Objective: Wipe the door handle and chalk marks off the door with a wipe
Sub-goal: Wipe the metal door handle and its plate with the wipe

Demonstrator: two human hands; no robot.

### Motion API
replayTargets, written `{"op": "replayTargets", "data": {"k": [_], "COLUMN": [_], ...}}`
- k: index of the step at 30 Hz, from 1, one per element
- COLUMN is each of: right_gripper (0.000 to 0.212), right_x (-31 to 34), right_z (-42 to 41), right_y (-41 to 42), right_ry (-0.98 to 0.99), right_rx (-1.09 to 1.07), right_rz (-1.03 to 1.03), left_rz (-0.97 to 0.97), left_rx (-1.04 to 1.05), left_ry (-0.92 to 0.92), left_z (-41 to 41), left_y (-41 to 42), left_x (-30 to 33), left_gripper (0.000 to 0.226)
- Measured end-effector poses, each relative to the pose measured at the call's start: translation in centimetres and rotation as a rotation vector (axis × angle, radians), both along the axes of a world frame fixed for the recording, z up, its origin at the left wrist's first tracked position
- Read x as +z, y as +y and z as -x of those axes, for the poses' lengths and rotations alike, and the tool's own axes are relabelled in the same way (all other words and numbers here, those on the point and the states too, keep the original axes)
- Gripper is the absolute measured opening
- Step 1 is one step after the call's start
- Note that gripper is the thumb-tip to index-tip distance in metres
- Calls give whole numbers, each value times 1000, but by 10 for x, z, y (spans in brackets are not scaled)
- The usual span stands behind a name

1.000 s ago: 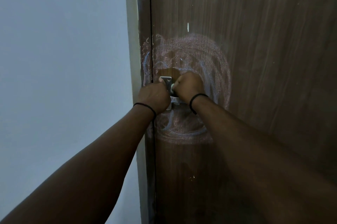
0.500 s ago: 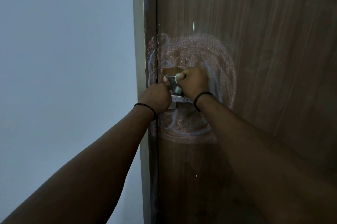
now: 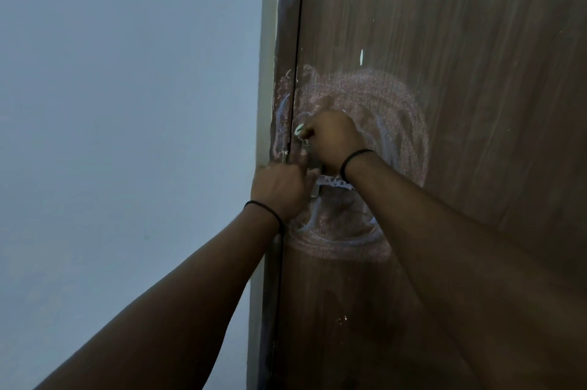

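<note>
While the head camera looks up along both bare forearms, the right hand (image 3: 332,138) sits curled against the dark brown wood-grain door (image 3: 476,103), its fingers pinching a small pale greenish-white wipe (image 3: 299,129) that pokes out at the hand's left side, close to the door's left edge. Just below and left of it, the left hand (image 3: 279,189) reaches to the silvery metal door handle (image 3: 317,181), with its fingers stretched out toward the handle plate and the door edge; whether they grip anything I cannot tell. Smeared pink and pale blue chalk marks (image 3: 397,122) ring both hands in a rough oval on the door and spill onto the brown door frame (image 3: 286,40) at left. Each wrist wears a thin black band (image 3: 354,157). Left of the frame stands a plain pale grey-blue wall (image 3: 127,103).
</note>
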State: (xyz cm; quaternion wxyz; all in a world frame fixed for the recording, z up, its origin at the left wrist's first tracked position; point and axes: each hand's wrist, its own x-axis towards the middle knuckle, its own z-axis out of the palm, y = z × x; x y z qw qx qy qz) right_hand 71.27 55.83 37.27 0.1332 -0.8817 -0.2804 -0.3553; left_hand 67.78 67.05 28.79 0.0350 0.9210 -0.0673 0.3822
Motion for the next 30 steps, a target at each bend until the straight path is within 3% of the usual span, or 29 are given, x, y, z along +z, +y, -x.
{"op": "replayTargets", "data": {"k": [2, 4, 8, 11, 15, 18, 22, 25, 28, 30], "right_gripper": [20, 17, 25, 25, 26, 22, 24, 22, 23, 29], "right_x": [6, 13, 13, 10, 15, 3, -13, -29, -28, -29], "right_z": [1, 1, -3, -1, -5, -2, -2, 1, 0, -2], "right_y": [15, 19, 3, 2, -1, -4, -26, -38, -34, -27], "right_ry": [-2, -18, -105, -79, -59, -44, 20, 65, 52, -2], "right_rx": [-36, -44, -33, -11, 17, 25, 21, 56, 135, 136], "right_rz": [260, 391, 314, 375, 153, 142, -242, -216, -410, -412], "left_rz": [22, 19, -9, 8, -7, 45, 61, 81, 127, 158], "left_rx": [-15, -25, -14, 0, -10, -40, -78, -72, -87, -113], "left_ry": [-18, -24, -17, 11, -1, 23, 74, 131, 182, 182], "left_z": [2, 3, 1, 1, 1, 0, -2, -1, -3, -3], "left_y": [0, 3, 3, 3, 3, 3, 5, 4, 2, 1], "left_x": [-5, -6, -3, -2, 0, 1, 4, 6, 11, 12], "left_gripper": [46, 46, 46, 45, 40, 38, 44, 42, 41, 39]}}
